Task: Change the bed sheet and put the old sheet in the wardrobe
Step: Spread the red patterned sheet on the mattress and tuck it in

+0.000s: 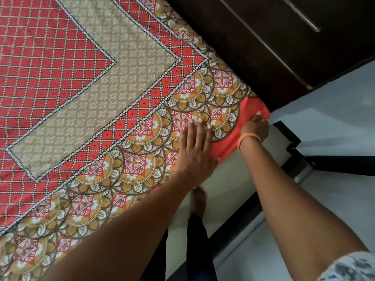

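Bottom of frame: two forearms reach up and away; foot [198, 201] on floor [304, 209] betw. them. Left hand [194, 151], centre, lies flat on sheet [97, 94], fingers straight, pressing the scalloped border, gripping nothing. Right hand [256, 126], centre right, orange band at wrist, sits at sheet's plain red corner [257, 106]; fingers curl over the edge and appear to pinch it, tips hidden. Sheet spreads from hands toward upper left; corner lies just beyond right hand, the nearer one for tucking. Dark wardrobe [263, 37] upper right, handle cut off. Mattress edge under corner not visible.
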Tool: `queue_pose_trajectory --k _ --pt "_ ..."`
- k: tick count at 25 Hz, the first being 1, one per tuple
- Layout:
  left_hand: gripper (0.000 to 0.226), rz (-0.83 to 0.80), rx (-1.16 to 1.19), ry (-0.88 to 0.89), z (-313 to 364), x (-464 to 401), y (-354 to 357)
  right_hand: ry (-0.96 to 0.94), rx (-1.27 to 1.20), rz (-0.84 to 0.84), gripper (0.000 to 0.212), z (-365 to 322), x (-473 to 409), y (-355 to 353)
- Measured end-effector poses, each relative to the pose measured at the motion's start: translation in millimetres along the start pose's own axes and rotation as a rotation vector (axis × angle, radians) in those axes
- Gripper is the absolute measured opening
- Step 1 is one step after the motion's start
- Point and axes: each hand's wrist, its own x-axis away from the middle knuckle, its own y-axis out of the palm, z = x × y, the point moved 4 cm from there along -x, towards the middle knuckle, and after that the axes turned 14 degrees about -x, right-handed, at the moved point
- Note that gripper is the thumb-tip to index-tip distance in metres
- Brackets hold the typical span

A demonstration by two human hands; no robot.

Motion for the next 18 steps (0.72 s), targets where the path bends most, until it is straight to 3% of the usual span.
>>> queue_pose_trajectory --k 3,8,11,12,14,16,18 --pt "0.099 0.014 -0.041 0.001 10 1 6 -0.091 -0.018 -0.056 0.046 22 -28 -15" --pt "0.092 0.032 -0.148 0.127 13 -1 8 0.067 0.105 -0.083 0.056 34 -32 9" --pt "0.078 0.072 -0.094 0.156 11 0 8 0.123 0.238 0.015 0.034 20 -35 1" --pt "0.07 0.116 -0.024 0.206 12 2 6 0.041 0.261 0.057 0.036 13 -31 -8" --pt "0.048 0.227 0.27 0.272 11 6 -5 -0.412 0.212 0.053 0.037 -11 0 -15" --pt "0.041 0.345 0.544 0.117 -14 6 -22 -0.891 0.156 -0.099 0.033 -36 53 5" --pt "0.035 0.448 0.5 -0.156 -63 -1 -33 -1.119 0.286 -0.364 0.036 -50 90 58"
